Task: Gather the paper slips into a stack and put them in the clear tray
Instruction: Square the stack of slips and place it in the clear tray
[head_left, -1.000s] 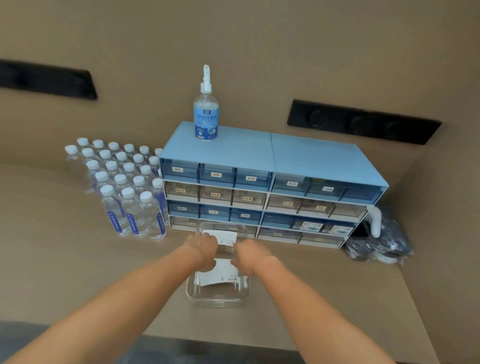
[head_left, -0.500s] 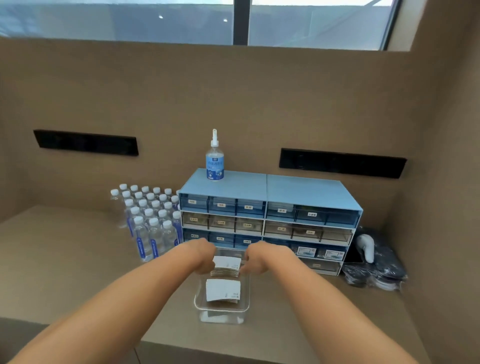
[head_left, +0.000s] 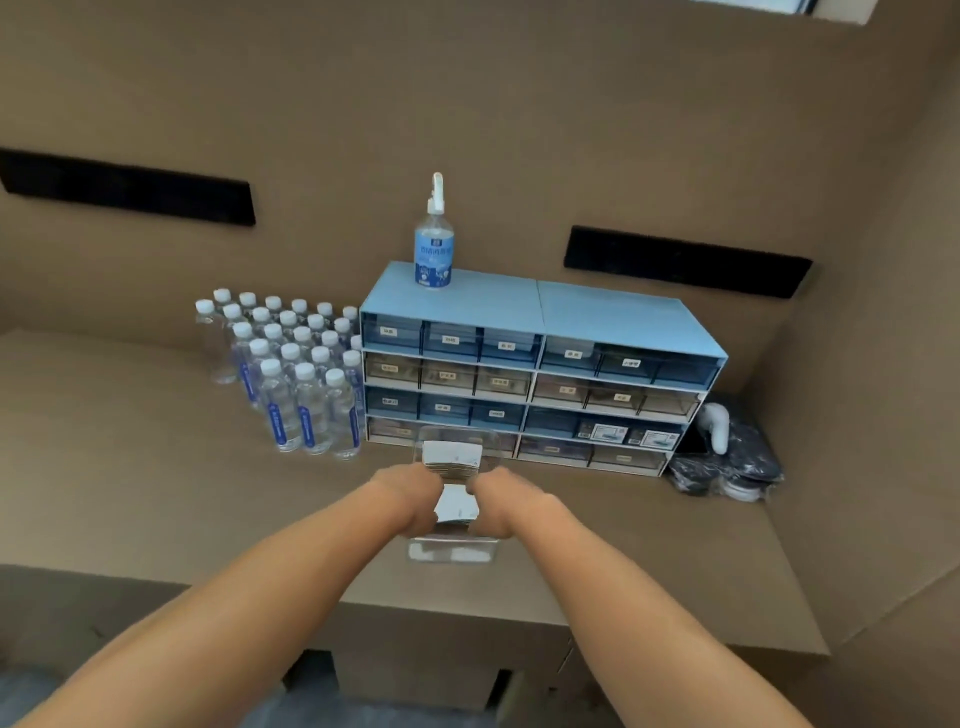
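Both hands over the clear tray (head_left: 451, 553) near the desk's (head_left: 130, 467) front edge: left hand (head_left: 410, 491) and right hand (head_left: 498, 499) flanking the paper slips (head_left: 456, 506) inside it. Fingers curled down out of sight; grip on the slips impossible to tell. Second stack of slips (head_left: 451, 460) at the tray's far end.

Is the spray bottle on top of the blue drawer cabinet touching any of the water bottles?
Apart. The head view shows the spray bottle standing on the blue drawer cabinet top, with bare wall between it and the water bottles on the counter to the left.
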